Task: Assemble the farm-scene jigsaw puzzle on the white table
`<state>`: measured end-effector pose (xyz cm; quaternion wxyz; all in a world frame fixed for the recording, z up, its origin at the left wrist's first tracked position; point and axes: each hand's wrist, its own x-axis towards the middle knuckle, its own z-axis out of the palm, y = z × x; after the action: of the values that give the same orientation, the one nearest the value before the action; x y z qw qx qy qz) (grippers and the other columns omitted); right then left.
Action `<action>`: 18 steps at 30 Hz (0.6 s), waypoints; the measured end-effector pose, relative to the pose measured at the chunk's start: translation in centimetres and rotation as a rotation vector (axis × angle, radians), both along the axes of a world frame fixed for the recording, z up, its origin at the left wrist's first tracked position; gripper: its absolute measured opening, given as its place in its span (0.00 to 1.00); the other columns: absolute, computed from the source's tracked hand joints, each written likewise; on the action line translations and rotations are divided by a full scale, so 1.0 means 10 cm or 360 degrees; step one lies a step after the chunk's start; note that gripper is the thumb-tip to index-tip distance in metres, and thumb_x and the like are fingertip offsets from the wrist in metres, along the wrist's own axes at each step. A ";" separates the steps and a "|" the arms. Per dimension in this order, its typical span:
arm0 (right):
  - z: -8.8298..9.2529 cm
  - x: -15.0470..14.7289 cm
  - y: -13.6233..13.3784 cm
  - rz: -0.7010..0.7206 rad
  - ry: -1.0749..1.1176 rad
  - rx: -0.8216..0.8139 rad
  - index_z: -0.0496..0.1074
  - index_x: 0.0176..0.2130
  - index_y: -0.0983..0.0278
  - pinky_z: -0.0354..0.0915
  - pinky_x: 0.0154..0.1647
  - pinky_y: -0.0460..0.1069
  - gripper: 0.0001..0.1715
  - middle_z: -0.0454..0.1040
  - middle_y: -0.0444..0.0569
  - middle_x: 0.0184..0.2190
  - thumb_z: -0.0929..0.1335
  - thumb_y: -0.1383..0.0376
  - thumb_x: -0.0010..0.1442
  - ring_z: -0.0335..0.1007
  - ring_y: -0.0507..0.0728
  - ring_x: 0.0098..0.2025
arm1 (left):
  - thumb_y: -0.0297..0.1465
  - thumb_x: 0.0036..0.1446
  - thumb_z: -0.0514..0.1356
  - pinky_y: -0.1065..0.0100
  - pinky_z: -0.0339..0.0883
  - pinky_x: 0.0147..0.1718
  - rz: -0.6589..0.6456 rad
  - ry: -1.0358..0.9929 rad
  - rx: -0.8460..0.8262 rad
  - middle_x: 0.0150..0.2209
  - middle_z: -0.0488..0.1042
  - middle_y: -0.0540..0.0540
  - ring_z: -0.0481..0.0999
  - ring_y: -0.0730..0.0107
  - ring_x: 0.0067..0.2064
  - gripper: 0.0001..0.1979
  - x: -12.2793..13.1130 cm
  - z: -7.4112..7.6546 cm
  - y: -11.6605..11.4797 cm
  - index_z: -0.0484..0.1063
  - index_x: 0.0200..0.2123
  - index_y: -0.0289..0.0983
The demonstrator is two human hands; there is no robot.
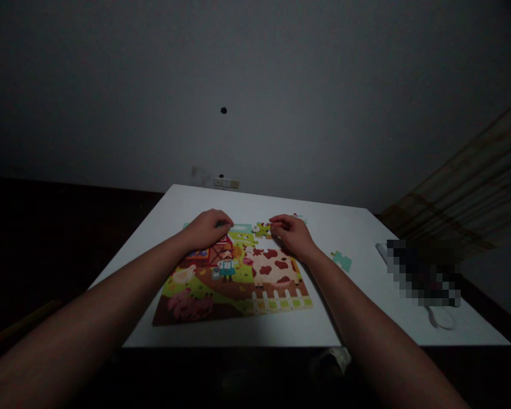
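A farm-scene jigsaw puzzle (234,284), showing a cow, a farmer, a chicken and a pig, lies flat on the white table, mostly joined. Its upper edge has gaps. My left hand (208,229) lies over the upper left part, fingers curled towards the thumb; whatever is between them is hidden. At the upper right, my right hand (294,236) pinches a green and yellow puzzle piece (263,230) by its right side. This piece sits at the top edge above the cow; whether it is locked in cannot be told.
A loose teal puzzle piece (342,261) lies right of my right hand, and another small piece (300,217) lies behind it. At the right of the white table (255,335) is a blurred-out dark object (423,272) with a strap loop. A wall with a socket strip (226,183) stands behind.
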<state>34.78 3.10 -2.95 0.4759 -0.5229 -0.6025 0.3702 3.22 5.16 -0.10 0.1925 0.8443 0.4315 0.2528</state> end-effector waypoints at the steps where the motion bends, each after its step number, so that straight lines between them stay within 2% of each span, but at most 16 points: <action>1: 0.00 0.01 0.01 -0.0020 0.0008 0.0018 0.84 0.43 0.61 0.75 0.45 0.55 0.17 0.86 0.52 0.37 0.76 0.58 0.53 0.81 0.60 0.38 | 0.35 0.66 0.60 0.51 0.72 0.61 0.0004 -0.0002 -0.0003 0.49 0.86 0.41 0.82 0.53 0.54 0.14 0.00 0.00 0.00 0.86 0.45 0.40; 4: 0.02 0.09 0.05 -0.0162 0.0017 0.0084 0.84 0.49 0.61 0.75 0.42 0.54 0.21 0.86 0.53 0.39 0.74 0.56 0.57 0.82 0.60 0.38 | 0.35 0.65 0.60 0.51 0.72 0.61 0.0013 -0.0018 -0.0017 0.49 0.86 0.42 0.82 0.53 0.54 0.14 0.01 0.02 -0.01 0.86 0.45 0.41; 6: 0.05 0.17 0.05 -0.0267 -0.0115 0.0135 0.84 0.50 0.61 0.75 0.42 0.55 0.21 0.86 0.53 0.39 0.71 0.56 0.61 0.82 0.61 0.38 | 0.35 0.64 0.61 0.51 0.72 0.60 0.0018 -0.0032 -0.0023 0.49 0.86 0.42 0.83 0.53 0.54 0.14 0.01 0.04 -0.02 0.86 0.44 0.41; 11: 0.14 0.35 -0.04 -0.0351 -0.0969 0.0206 0.87 0.44 0.58 0.73 0.50 0.59 0.15 0.87 0.55 0.43 0.70 0.63 0.64 0.83 0.66 0.45 | 0.37 0.64 0.60 0.53 0.73 0.58 0.0038 -0.0033 -0.0044 0.48 0.86 0.42 0.83 0.53 0.53 0.14 0.01 0.05 -0.02 0.86 0.44 0.41; 13: 0.15 0.37 -0.08 -0.0366 -0.1147 0.0179 0.88 0.46 0.57 0.72 0.52 0.60 0.16 0.87 0.56 0.45 0.69 0.64 0.66 0.82 0.68 0.48 | 0.38 0.64 0.60 0.54 0.73 0.58 0.0044 -0.0029 -0.0046 0.48 0.86 0.42 0.83 0.53 0.53 0.15 0.01 0.04 -0.01 0.86 0.44 0.42; 16: 0.15 0.36 -0.09 -0.0377 -0.1186 0.0194 0.88 0.48 0.59 0.71 0.56 0.61 0.15 0.86 0.58 0.49 0.71 0.63 0.66 0.81 0.69 0.52 | 0.39 0.63 0.60 0.54 0.73 0.59 0.0042 -0.0044 -0.0044 0.48 0.86 0.42 0.83 0.53 0.53 0.15 0.00 0.03 0.00 0.86 0.44 0.42; 18: 0.19 0.37 -0.08 -0.0498 -0.1086 0.0316 0.87 0.48 0.61 0.70 0.58 0.60 0.16 0.84 0.60 0.50 0.70 0.64 0.67 0.79 0.68 0.53 | 0.40 0.63 0.59 0.53 0.73 0.59 0.0034 -0.0046 -0.0042 0.48 0.86 0.42 0.83 0.52 0.53 0.16 0.00 0.03 0.00 0.86 0.44 0.42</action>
<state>38.49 2.31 -1.09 0.3471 -0.6530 -0.6720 0.0376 3.19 5.15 0.20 0.2071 0.8334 0.4408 0.2614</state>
